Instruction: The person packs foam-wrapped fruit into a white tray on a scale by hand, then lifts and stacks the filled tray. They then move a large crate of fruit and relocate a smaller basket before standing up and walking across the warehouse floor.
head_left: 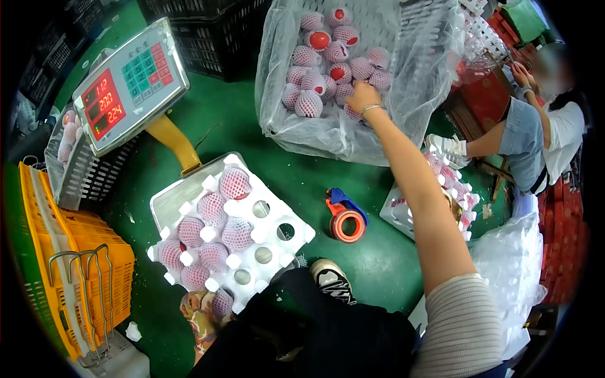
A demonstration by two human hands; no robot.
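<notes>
My right hand [364, 98], with a bracelet at the wrist, reaches into a plastic-lined crate [409, 88]. Its fingers curl down on a round red fruit [344, 94] in a pink foam net, among several like it. What seems to be my left hand [199, 309], in a camouflage-patterned glove, is low beside the near corner of a white moulded tray [285, 252]. A netted fruit [222, 303] lies right by it, and its fingers are not clear. Several netted fruits fill the tray's left cells; on the right, round holes show. Under the tray is the metal scale plate [170, 201].
A scale display [131, 85] stands upper left on a yellow post [173, 142]. An orange-and-blue tape dispenser [346, 217] lies on the green floor. Yellow crates [101, 252] stand left, black crates [208, 44] behind. At right sit another fruit tray [398, 211] and a seated person [532, 126].
</notes>
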